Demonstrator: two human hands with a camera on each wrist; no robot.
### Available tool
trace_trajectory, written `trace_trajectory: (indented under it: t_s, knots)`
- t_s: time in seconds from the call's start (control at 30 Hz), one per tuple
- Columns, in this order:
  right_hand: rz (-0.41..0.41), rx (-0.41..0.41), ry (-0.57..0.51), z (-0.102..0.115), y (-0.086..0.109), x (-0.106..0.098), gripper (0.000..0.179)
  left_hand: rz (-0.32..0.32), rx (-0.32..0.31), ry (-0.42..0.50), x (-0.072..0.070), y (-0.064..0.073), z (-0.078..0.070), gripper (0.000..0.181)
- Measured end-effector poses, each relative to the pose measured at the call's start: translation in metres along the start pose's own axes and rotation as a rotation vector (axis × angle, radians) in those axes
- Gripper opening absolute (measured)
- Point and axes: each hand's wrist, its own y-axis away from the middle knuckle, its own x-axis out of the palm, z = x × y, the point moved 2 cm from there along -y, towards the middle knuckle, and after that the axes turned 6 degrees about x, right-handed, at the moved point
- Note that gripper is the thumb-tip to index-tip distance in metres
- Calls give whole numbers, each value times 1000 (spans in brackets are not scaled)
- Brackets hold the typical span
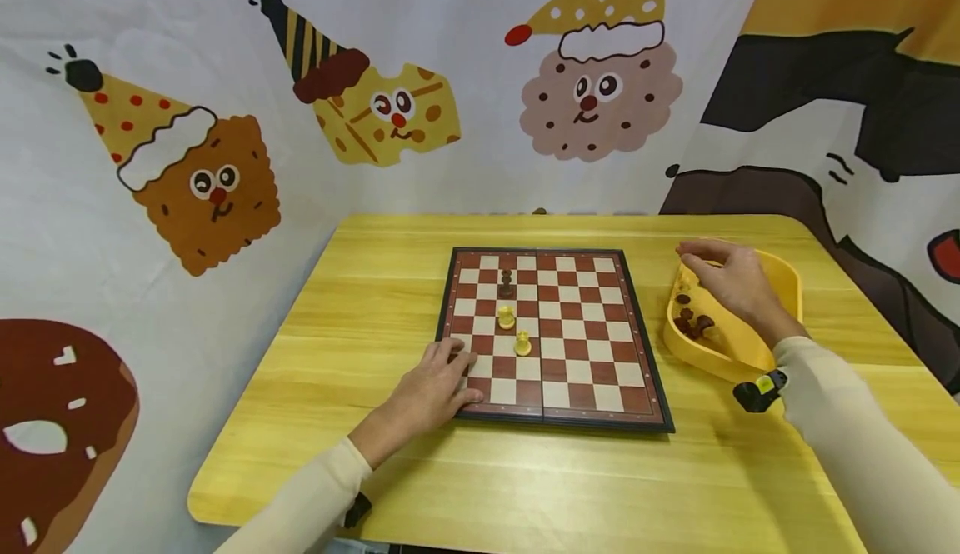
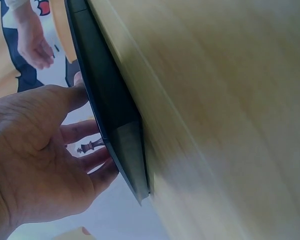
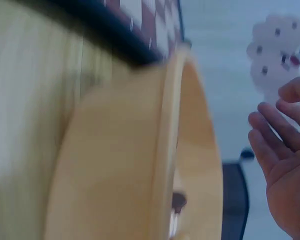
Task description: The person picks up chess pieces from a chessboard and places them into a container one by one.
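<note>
A folding chessboard (image 1: 585, 339) with red-brown and cream squares lies flat on the table. My left hand (image 1: 431, 383) rests on its near left corner, fingers and thumb over the rim; the left wrist view shows this hand (image 2: 45, 150) at the board's dark side (image 2: 110, 100). A tall dark chess piece (image 1: 507, 284) stands upright on the board's left half, with two pale yellow chess pieces (image 1: 506, 317) nearer me. My right hand (image 1: 731, 279) is over the yellow bin (image 1: 787, 287). In the right wrist view this hand (image 3: 285, 165) has loosely bent fingers, and no piece shows in it.
Several dark and pale chess pieces (image 1: 693, 323) lie inside the bin, which stands just right of the board. The yellow wood-grain table (image 1: 360, 287) has rounded corners. A printed cloth wall (image 1: 480, 187) with cartoon figures rises behind it and at the left.
</note>
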Motion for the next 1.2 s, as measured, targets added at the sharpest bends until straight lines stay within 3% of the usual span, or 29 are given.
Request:
trace_trajectory:
  t_s: [0.13, 0.37, 0.43, 0.63, 0.9, 1.2]
  knots:
    - [-7, -110, -82, 23, 8, 19, 37, -11, 5, 2, -1, -1, 0, 56]
    - [131, -239, -256, 59, 26, 66, 26, -5, 21, -9, -3, -2, -1, 57]
    - [209, -249, -271, 66, 30, 84, 24, -5, 19, -8, -3, -2, -2, 57]
    - [399, -250, -141, 80, 42, 133, 25, -8, 9, 6, -3, -2, -2, 56]
    - [460, -231, -145, 88, 45, 164, 34, 3, 2, 9, -1, -1, -2, 57]
    - [448, -226, -165, 90, 41, 181, 30, 3, -19, 34, -1, 0, -1, 60]
